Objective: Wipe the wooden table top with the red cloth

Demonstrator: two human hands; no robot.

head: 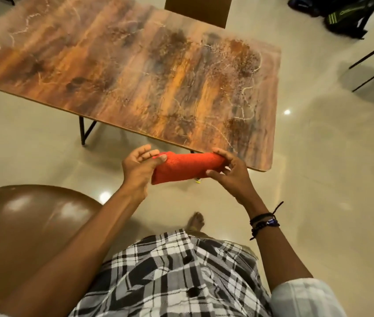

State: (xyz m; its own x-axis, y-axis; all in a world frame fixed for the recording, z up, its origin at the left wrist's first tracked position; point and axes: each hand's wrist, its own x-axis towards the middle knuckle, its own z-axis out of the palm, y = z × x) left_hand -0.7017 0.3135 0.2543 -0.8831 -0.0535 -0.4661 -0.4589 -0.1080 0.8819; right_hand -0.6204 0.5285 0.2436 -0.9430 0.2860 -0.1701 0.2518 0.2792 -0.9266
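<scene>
- Cloth: red, folded into a thick short roll, being held up roughly level between the two hands, above the floor and right at the desk's near edge, close to its right-hand corner; touching that edge or just clear of it, cannot tell.
- Left hand: gripping the cloth's left end, thumb pressing on the upper face, fingers curling round behind the end.
- Right hand: pinching the cloth's right end, fingers curling over the top and thumb coming in from below; dark bands sitting round the wrist.
- Desk: long wooden top with streaky brown and orange grain, lying slantwise across the upper half of the view, standing on dark legs; pale squiggly marks showing on the surface.
- Brown chair: glossy seat standing at the lower left, beside the left forearm.
- Second chair: standing at the desk's far side, partly cut off by the top of the view.
- Dark bags: lying on the floor at the upper right, well apart from the desk.
- Checked shirt: filling the bottom of the view; bare foot showing on the floor just beyond it, below the cloth.
</scene>
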